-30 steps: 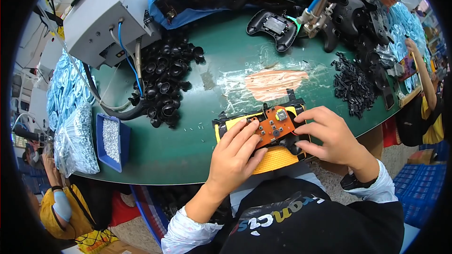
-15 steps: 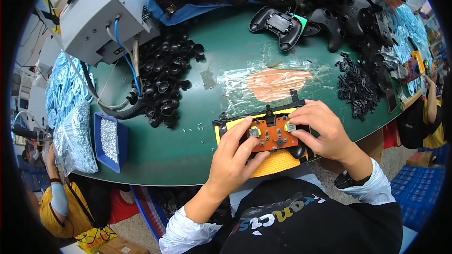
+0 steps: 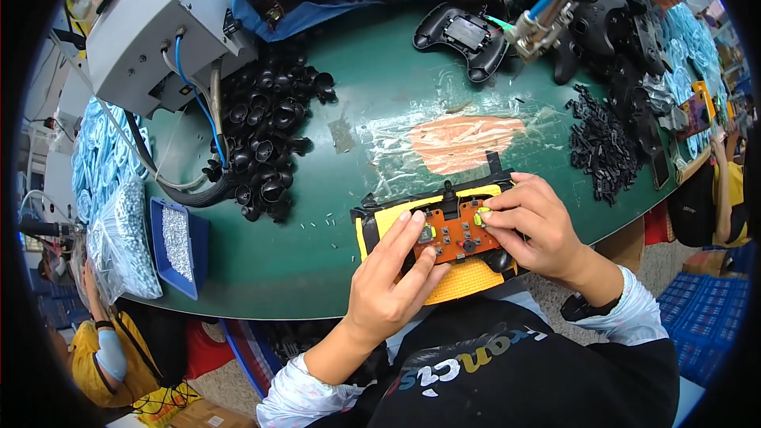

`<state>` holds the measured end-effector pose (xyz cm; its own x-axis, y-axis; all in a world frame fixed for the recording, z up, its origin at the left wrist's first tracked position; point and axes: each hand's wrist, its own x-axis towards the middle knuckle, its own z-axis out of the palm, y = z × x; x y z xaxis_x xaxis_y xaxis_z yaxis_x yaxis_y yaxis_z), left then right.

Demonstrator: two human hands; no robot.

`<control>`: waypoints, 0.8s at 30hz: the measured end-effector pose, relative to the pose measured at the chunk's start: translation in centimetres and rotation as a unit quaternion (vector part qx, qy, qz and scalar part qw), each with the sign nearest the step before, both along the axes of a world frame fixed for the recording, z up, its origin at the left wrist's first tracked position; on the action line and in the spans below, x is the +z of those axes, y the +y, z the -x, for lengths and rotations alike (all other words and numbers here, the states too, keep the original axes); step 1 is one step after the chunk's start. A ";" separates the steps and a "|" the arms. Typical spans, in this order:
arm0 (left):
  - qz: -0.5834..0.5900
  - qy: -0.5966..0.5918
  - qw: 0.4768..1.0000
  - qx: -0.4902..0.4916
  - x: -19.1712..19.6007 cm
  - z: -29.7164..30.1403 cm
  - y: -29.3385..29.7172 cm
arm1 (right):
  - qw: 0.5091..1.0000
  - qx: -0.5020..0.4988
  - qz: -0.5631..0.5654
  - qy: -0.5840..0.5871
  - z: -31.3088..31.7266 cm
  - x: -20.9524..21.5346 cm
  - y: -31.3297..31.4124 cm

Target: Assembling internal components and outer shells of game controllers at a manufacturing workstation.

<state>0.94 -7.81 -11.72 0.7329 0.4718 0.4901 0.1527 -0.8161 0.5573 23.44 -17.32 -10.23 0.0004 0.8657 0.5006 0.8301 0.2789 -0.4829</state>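
Note:
An orange circuit board [image 3: 456, 236] lies over a black controller shell [image 3: 501, 260] in a yellow-padded fixture [image 3: 464, 280] at the table's near edge. Small buttons and two thumbstick modules with yellow-green parts sit on the board. My left hand [image 3: 394, 279] grips the board's left side, its fingers around the left thumbstick module [image 3: 428, 233]. With thumb and fingertips, my right hand [image 3: 533, 226] pinches the right thumbstick module [image 3: 479, 218], partly covering it. The board's underside is hidden.
Black thumbstick caps [image 3: 269, 123] are heaped left, beside a grey machine [image 3: 158, 28] with hoses. A blue bin [image 3: 198, 246] holds small metal pieces. Small black parts [image 3: 604, 143] and controller shells [image 3: 598, 24] lie right. A metal tool head [image 3: 543, 32] hangs above. Co-workers sit both sides.
My right thumb and fingertips have closed in on the right thumbstick module. My left hand keeps its grip on the board. The hanging tool head has swung nearer and to the right.

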 end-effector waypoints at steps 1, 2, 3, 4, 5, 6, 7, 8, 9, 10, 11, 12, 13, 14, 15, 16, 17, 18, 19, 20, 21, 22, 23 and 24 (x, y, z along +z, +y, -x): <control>0.002 0.005 1.000 -0.001 -0.1 0.0 0.0 | 1.000 0.010 0.022 0.003 -0.2 0.3 0.2; 0.002 0.005 1.000 -0.003 -0.1 -0.1 0.0 | 0.999 0.020 0.043 0.006 -0.3 0.6 0.2; -0.004 0.009 1.000 0.002 -0.1 -0.1 0.0 | 0.999 0.020 0.043 0.006 -0.2 0.9 0.2; -0.011 0.013 1.000 0.007 -0.2 -0.1 -0.1 | 0.999 0.011 0.039 -0.010 -0.1 1.1 0.3; -0.011 0.013 1.000 0.008 -0.1 -0.1 -0.2 | 0.999 0.003 0.035 -0.026 0.1 1.2 0.3; -0.019 0.018 1.000 0.016 -0.1 -0.1 -0.5 | 0.999 0.005 0.036 -0.025 0.2 1.0 0.0; -0.029 0.022 0.999 0.025 0.1 -0.2 -0.6 | 0.999 -0.003 0.034 -0.017 0.2 0.7 -0.1; -0.052 0.030 0.998 0.023 0.2 0.0 -0.5 | 0.999 -0.012 0.031 -0.010 0.2 0.6 -0.2; -0.053 0.031 0.998 0.026 0.2 0.1 -0.6 | 0.999 -0.009 0.030 -0.008 0.1 0.6 -0.3; -0.034 0.033 0.999 0.024 0.1 0.2 -0.5 | 0.999 -0.005 0.034 0.002 0.0 0.7 -0.1; -0.014 0.034 0.999 0.022 -0.1 0.3 -0.4 | 0.999 -0.002 0.038 0.012 0.0 0.8 0.0; 0.011 0.032 0.999 0.028 -0.3 0.5 -0.2 | 0.999 0.000 0.035 0.014 0.1 1.0 0.2; 0.011 0.033 0.999 0.029 -0.5 0.5 -0.3 | 1.000 -0.001 0.031 0.000 0.2 1.1 0.1; 0.016 0.023 0.999 0.031 -0.6 0.6 -0.4 | 1.000 -0.002 0.027 -0.014 0.3 1.1 0.1; 0.021 0.013 0.999 0.033 -0.7 0.6 -0.5 | 1.000 -0.002 0.028 -0.013 0.4 1.0 0.1; 0.001 0.021 0.999 0.028 -0.4 0.6 -0.5 | 1.000 -0.005 0.025 -0.003 0.3 0.8 0.1; 0.002 0.021 0.999 0.027 -0.6 0.6 -0.6 | 1.000 -0.009 0.022 0.008 0.3 0.7 0.1; -0.010 0.014 1.000 0.021 -0.7 0.6 -0.7 | 1.000 -0.009 0.023 0.007 0.1 0.5 0.1; -0.021 0.009 1.000 0.014 -0.7 0.6 -0.7 | 0.999 -0.002 0.036 0.027 0.0 0.4 0.0; -0.022 0.008 1.000 0.017 -0.5 0.5 -0.7 | 0.998 0.006 0.050 0.046 -0.1 0.4 0.0; -0.022 0.008 1.000 0.016 -0.4 0.5 -0.9 | 0.998 0.005 0.050 0.046 0.0 0.6 -0.1; -0.024 0.010 0.999 0.023 -0.5 0.4 -0.8 | 0.999 0.007 0.043 0.025 0.0 0.8 0.2; -0.025 0.013 0.999 0.030 -0.6 0.3 -0.7 | 0.999 0.010 0.036 0.005 0.1 0.9 0.6; -0.028 0.011 0.999 0.030 -0.6 0.2 -0.5 | 1.000 0.014 0.008 -0.010 0.3 0.7 0.7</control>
<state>0.78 -8.32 -12.28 0.7147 0.4872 0.5019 0.2138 -0.8353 0.5065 23.15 -16.65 -9.55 -0.0328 0.8736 0.4855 0.8315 0.2934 -0.4717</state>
